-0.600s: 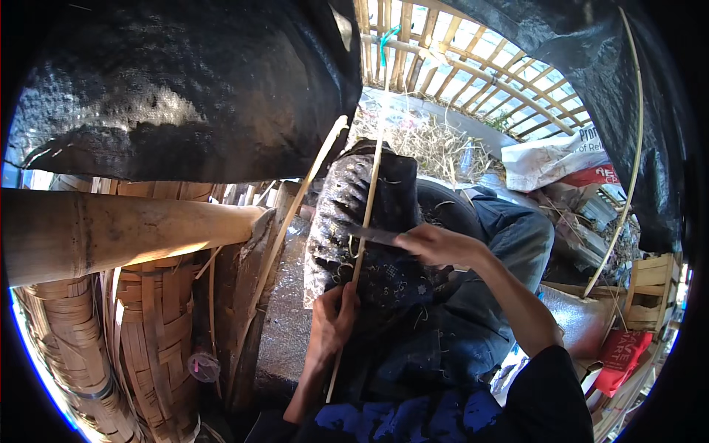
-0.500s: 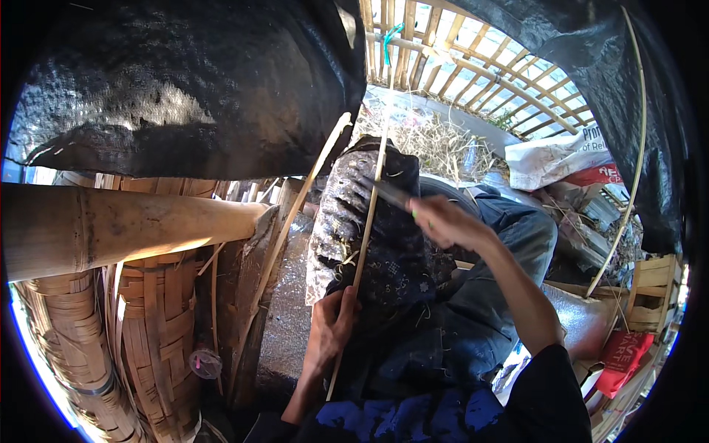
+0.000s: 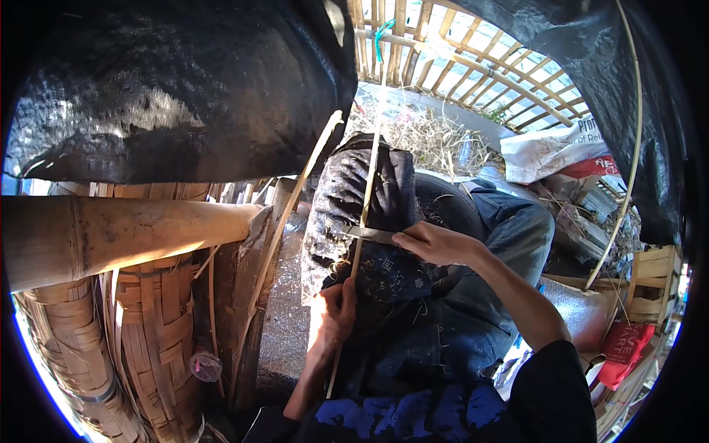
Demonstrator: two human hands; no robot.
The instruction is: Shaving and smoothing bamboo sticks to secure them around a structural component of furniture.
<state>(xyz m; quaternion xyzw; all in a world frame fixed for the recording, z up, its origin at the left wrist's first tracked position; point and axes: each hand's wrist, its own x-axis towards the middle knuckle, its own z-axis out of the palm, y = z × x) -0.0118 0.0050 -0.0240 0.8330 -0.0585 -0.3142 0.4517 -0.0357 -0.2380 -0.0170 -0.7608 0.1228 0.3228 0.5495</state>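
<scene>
My left hand [image 3: 330, 321] grips a long thin bamboo strip [image 3: 367, 199] that runs up over my knee, which is covered by a dark patterned cloth [image 3: 354, 199]. My right hand [image 3: 436, 244] holds a knife [image 3: 369, 234] whose blade lies across the strip, about midway up the cloth. Both forearms come in from the lower edge, in dark sleeves.
A thick bamboo pole [image 3: 111, 236] lies at the left over woven bamboo baskets [image 3: 148, 347]. A second thin strip [image 3: 295, 199] leans beside my knee. Black plastic sheeting [image 3: 185, 88] hangs overhead. A bamboo lattice [image 3: 473, 59], straw, sacks and a wooden crate [image 3: 650, 277] lie beyond.
My right hand first moved the knife up the strip, then drew it back down to the middle of the cloth. The left hand has kept its grip in place.
</scene>
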